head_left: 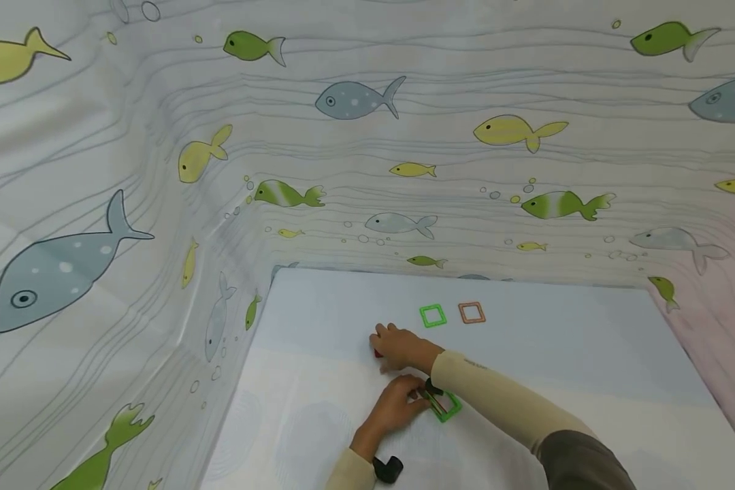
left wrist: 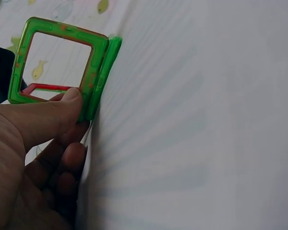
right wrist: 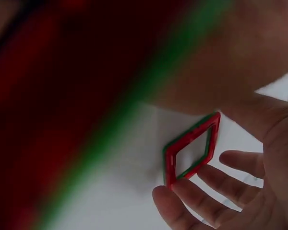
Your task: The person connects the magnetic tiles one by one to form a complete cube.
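Observation:
My left hand (head_left: 397, 406) pinches a green square magnetic tile frame (left wrist: 100, 72) between thumb and fingers at the tabletop. In the left wrist view, this frame stands against another green edge piece (left wrist: 105, 76), and a strip of red shows through its opening. Farther forward, my right hand (head_left: 398, 346) reaches over a red square tile frame (right wrist: 170, 165), its fingers spread and loosely bent with the fingertips at one edge. Green lines the red frame's border. A blurred red and green shape (right wrist: 86, 120) fills the near left of the right wrist view. The right thumb's contact cannot be made out.
Beyond the right hand, a green square frame (head_left: 424, 318) and an orange square frame (head_left: 463, 313) lie flat on the white table (head_left: 557, 340). Fish-patterned sheeting (head_left: 355, 150) surrounds the table's back and sides. The right forearm (head_left: 502, 391) crosses above the left hand's work.

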A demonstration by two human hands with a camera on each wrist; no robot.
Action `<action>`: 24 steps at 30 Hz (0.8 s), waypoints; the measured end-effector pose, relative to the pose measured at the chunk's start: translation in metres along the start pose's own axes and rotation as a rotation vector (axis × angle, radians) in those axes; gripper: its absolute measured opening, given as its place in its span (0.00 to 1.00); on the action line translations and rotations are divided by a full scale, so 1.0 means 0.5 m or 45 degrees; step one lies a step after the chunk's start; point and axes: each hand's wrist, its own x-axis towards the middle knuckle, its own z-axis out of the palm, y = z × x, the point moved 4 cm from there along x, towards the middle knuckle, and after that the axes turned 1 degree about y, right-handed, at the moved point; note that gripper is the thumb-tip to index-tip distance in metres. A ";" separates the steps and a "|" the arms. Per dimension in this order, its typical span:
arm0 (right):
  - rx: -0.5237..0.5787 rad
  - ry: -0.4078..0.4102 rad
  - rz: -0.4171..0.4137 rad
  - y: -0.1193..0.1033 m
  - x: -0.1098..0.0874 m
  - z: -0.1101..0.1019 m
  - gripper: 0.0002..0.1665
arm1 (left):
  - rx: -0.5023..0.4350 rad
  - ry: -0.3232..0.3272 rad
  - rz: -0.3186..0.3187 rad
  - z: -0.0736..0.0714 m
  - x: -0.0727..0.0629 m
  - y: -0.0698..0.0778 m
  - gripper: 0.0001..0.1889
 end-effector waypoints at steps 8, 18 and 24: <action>-0.025 0.059 -0.032 0.008 0.007 0.000 0.22 | 0.020 -0.009 -0.035 0.005 0.002 -0.005 0.10; 0.011 0.098 -0.015 0.035 0.027 0.006 0.31 | 0.026 -0.002 -0.023 0.003 0.002 -0.002 0.09; 0.034 0.058 0.001 0.039 0.029 0.008 0.32 | 0.022 0.000 -0.027 0.005 0.000 -0.003 0.09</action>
